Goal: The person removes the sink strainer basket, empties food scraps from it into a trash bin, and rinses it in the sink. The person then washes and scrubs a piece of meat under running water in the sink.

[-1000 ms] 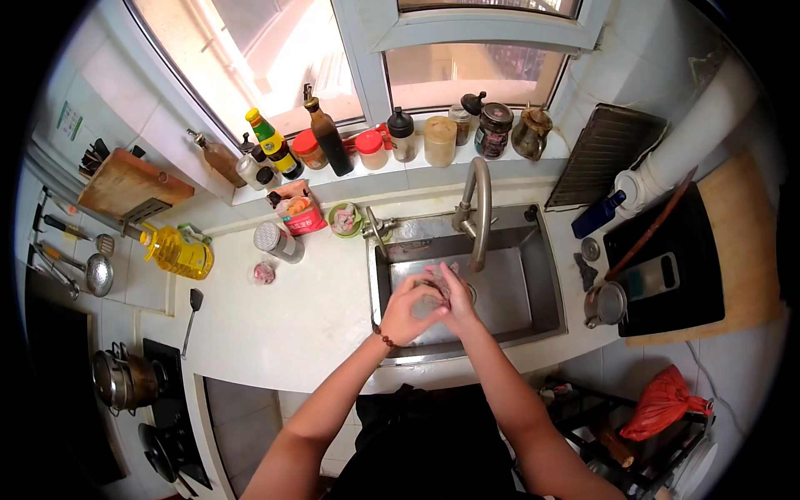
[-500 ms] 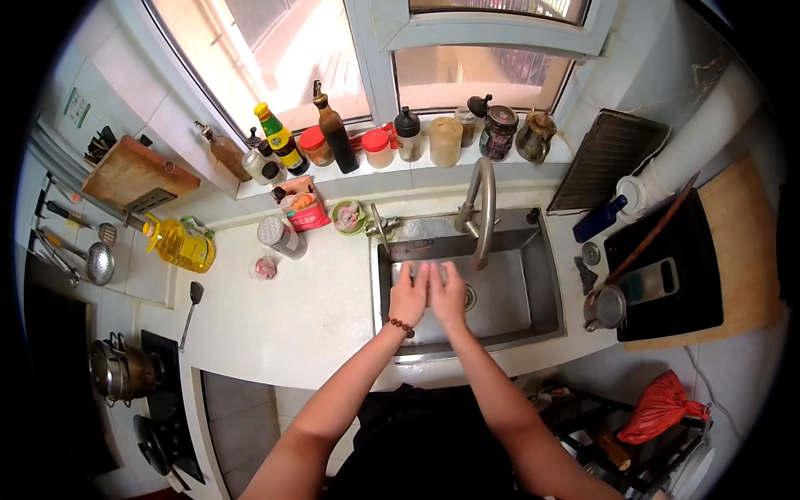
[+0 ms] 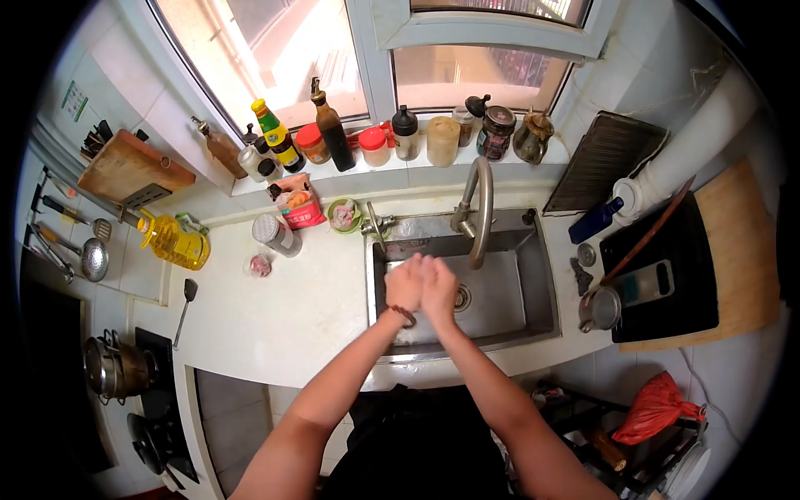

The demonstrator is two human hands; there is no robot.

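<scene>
Over the left half of the steel sink (image 3: 546, 283), my left hand (image 3: 405, 287) and my right hand (image 3: 438, 287) are pressed against each other. Motion smears their fingers, and the palms are hidden, so I cannot make out whether anything lies between them. A beaded bracelet (image 3: 402, 315) circles my left wrist. Just beyond my hands and to the right, the curved faucet (image 3: 483, 208) arches over the basin; no stream of water is visible from it. The round drain (image 3: 462, 297) shows beside my right hand.
Left of the sink, the white counter (image 3: 250, 325) holds a shaker can (image 3: 277, 236), a red packet (image 3: 302, 208), a green bowl (image 3: 342, 216) and an oil jug (image 3: 179, 243). Bottles and jars line the windowsill. On the right are a metal mug (image 3: 600, 309) and a black board (image 3: 667, 275).
My hands have shifted slightly left and rubbed against each other. Their fingers, pointing forward before, now look more bent and blurred. The whole view has moved slightly.
</scene>
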